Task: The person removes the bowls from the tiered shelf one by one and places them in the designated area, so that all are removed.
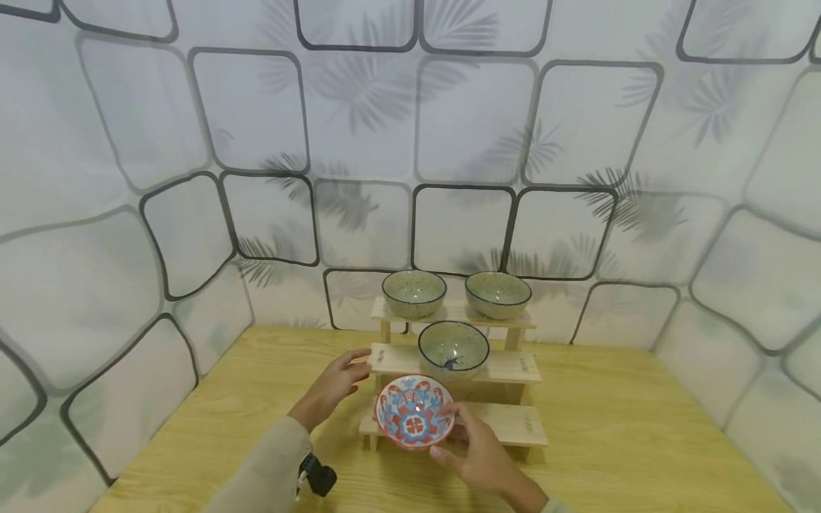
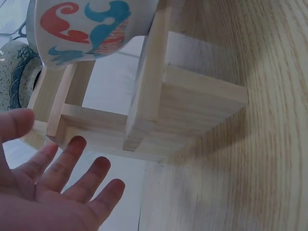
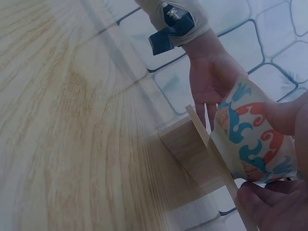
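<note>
Pale walls [image 1: 359, 149] printed with grey rounded outlines and leaf sprays stand round a wood-grained surface [image 1: 616, 427], which carries a three-step wooden stand [image 1: 513, 425]. From the lower right the right hand [image 1: 481, 456] reaches in, its fingers and thumb pinching the right side of a red-and-blue patterned bowl [image 1: 414, 412]. That bowl is at the lowest step, tilted so its inside shows to the head camera; whether its base bears on the wood I cannot tell. From the lower left, the left forearm in a light sleeve [image 1: 266, 467] angles up, a dark device [image 1: 317, 475] at the wrist. The left hand [image 1: 333, 388] has its fingers spread, their tips near the left end of the middle step; contact is unclear. One speckled green bowl [image 1: 452, 348] sits on the middle step, and two more green bowls [image 1: 413, 293] on the top.
</note>
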Demonstrator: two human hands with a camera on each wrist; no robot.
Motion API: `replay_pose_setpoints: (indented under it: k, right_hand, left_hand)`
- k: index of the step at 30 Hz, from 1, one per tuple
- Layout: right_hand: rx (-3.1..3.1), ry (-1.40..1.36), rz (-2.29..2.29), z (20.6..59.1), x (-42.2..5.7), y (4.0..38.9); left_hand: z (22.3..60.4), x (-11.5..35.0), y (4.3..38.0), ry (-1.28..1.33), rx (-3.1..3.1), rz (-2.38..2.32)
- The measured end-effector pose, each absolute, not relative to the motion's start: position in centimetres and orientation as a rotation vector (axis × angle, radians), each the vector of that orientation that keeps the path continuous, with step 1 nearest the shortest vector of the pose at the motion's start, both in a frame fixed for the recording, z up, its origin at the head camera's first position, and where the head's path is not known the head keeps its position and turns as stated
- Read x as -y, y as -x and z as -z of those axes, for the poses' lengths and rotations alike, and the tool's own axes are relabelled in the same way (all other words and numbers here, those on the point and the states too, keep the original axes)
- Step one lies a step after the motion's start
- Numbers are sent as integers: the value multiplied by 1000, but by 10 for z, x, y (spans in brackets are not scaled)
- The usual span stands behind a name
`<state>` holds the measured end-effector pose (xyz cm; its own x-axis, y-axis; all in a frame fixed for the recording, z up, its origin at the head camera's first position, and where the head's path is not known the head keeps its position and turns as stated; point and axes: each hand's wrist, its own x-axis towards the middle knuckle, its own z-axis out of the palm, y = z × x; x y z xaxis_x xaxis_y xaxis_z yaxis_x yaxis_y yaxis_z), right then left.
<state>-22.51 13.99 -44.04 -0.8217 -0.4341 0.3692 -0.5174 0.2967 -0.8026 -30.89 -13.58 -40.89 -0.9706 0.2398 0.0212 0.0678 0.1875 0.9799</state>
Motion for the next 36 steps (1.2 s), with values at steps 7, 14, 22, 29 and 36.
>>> replay_pose_setpoints:
  k: [7,14,22,29,36]
  right_hand:
    - [2470,-811,-1545,439,-136,222]
    - [2343,-780,-1561,441,-132,222]
    - [2334,-694,-1616,446,-131,223]
    - [2319,-617,-1652,448,-131,221]
    - [2326,-586,-1662,438,-128,216]
  left_hand:
    - [413,139,311,-287,-2421,-1801]
    - [412,138,313,-289,-2542,-1750]
    - [414,134,310,-300,-2595,-1730]
    - [419,136,313,-325,-2566,-1726]
    - [413,135,314,-331,-2557,-1766]
